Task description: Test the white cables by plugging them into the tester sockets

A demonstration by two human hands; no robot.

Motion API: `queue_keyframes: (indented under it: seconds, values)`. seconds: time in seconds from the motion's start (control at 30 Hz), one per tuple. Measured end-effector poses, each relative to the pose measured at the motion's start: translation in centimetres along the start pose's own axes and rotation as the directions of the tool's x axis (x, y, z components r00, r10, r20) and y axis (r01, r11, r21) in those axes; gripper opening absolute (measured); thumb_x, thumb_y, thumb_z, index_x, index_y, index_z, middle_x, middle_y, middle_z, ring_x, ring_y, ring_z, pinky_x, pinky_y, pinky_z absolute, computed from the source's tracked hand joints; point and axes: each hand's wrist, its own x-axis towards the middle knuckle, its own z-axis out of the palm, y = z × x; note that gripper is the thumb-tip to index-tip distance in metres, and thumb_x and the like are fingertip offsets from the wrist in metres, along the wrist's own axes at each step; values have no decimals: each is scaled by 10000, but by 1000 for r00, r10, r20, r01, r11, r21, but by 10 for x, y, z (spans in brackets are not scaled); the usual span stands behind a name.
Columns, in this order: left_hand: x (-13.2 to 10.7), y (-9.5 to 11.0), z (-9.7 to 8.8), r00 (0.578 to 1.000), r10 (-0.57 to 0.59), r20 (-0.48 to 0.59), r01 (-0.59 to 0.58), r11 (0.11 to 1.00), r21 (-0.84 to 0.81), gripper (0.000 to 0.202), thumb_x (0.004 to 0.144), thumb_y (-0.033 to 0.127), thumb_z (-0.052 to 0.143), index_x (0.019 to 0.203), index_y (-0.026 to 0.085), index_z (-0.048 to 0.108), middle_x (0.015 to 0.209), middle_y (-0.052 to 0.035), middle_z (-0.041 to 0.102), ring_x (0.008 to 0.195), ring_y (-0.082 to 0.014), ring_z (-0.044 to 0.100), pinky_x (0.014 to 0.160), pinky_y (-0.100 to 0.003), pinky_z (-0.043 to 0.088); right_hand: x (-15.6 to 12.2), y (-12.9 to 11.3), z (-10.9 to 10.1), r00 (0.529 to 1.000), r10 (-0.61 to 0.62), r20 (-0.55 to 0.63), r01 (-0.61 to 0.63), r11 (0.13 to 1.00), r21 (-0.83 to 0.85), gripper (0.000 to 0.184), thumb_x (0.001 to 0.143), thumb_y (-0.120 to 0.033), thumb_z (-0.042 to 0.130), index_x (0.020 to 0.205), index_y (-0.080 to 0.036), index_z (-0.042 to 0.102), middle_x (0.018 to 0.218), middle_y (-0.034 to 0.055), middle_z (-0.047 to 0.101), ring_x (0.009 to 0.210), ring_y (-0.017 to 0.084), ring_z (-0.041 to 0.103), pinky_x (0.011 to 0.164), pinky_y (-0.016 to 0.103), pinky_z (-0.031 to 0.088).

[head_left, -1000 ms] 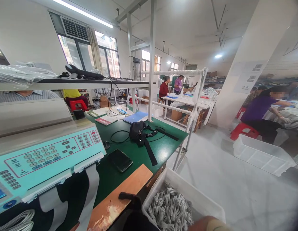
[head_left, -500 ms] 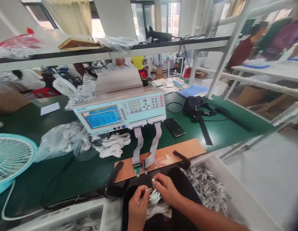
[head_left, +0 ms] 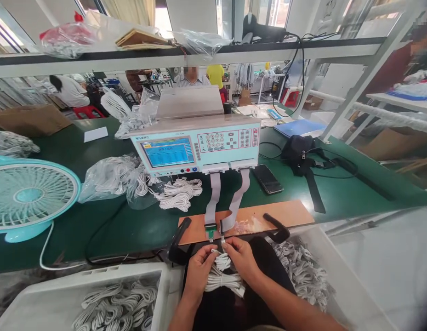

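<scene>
My left hand is closed in a pinch on one end of a coiled white cable, near the green circuit board at the wooden strip's edge. With thumb and fingers pressed together, my right hand grips the cable's other end by its connector, which is at or against the small socket of the right ribbon cable; full seating cannot be made out. Another bundle of white cable lies on my lap under the hands. A tester with a lit screen stands behind, joined to both ribbons.
White bins of coiled cables stand at the left and right. Black clamps flank the wooden strip. A turquoise fan, loose cable coils, a phone and a black pouch occupy the green table.
Both hands have moved forward toward the test sockets with the cable ends, the right connector reaching its socket. The tester's screen display has changed. My head view has swung left.
</scene>
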Motion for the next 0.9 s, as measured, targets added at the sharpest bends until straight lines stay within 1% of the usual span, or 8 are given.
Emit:
queue_keyframes:
  seconds: [0.07, 0.17, 0.27, 0.4, 0.53, 0.63, 0.73, 0.9]
  values:
    - [1, 1, -1, 1000, 7, 9, -7, 1000, 29, 260, 642, 355, 671, 786, 138, 648, 660, 5, 615, 603, -120, 526, 581, -204, 412, 0, 0, 1, 1000, 14, -13, -14, 1000, 6, 238, 755, -353, 559, 642, -145, 585, 566, -27, 486, 549, 110, 406, 532, 223, 333]
    - [2, 4, 0, 999, 22, 46, -27, 995, 95, 265, 673, 399, 633, 688, 135, 620, 566, 31, 536, 531, -100, 459, 529, -195, 363, -1, 0, 2, 999, 37, -29, -36, 999, 24, 236, 745, -354, 565, 633, -147, 570, 558, -32, 471, 541, 108, 395, 527, 223, 332]
    - [0, 12, 0, 991, 97, 96, -115, 971, 209, 298, 723, 423, 572, 618, 144, 586, 530, 43, 474, 524, -100, 412, 521, -198, 326, -1, 0, 2, 999, 30, -24, -30, 999, 15, 242, 751, -366, 562, 645, -148, 573, 564, -29, 473, 548, 111, 397, 530, 223, 337]
    - [-3, 21, -2, 971, 177, 160, -222, 915, 338, 328, 775, 426, 504, 602, 155, 573, 557, 33, 473, 575, -120, 423, 562, -206, 331, -2, -4, 2, 999, 30, -14, -30, 999, 18, 247, 749, -377, 570, 646, -152, 574, 566, -29, 472, 544, 109, 395, 525, 223, 335]
    - [-2, 20, -8, 948, 224, 226, -295, 884, 362, 306, 815, 395, 457, 647, 163, 564, 593, 29, 481, 597, -125, 425, 574, -209, 343, 0, -7, 5, 991, 135, -19, -131, 981, 140, 255, 694, -389, 622, 614, -152, 573, 514, -44, 455, 482, 91, 359, 479, 220, 307]
    - [1, 17, -13, 937, 225, 266, -311, 886, 346, 276, 827, 379, 445, 735, 165, 593, 671, 8, 541, 656, -141, 469, 623, -218, 376, 1, -9, 9, 967, 252, -34, -233, 931, 280, 263, 637, -391, 673, 589, -148, 582, 499, -41, 490, 471, 89, 372, 476, 221, 309]
    - [3, 15, -14, 941, 225, 252, -300, 900, 316, 268, 818, 370, 463, 795, 163, 630, 740, -15, 582, 733, -165, 510, 690, -234, 395, 0, -12, 12, 948, 315, -40, -278, 885, 374, 263, 612, -388, 699, 589, -146, 600, 511, -34, 530, 475, 91, 399, 487, 222, 324]
    - [6, 9, -11, 961, 224, 161, -263, 922, 284, 267, 792, 366, 499, 692, 152, 622, 692, -6, 562, 700, -156, 494, 646, -218, 383, -1, -14, 12, 943, 333, -22, -295, 863, 411, 269, 592, -386, 724, 603, -141, 616, 510, -33, 549, 466, 86, 411, 489, 217, 330]
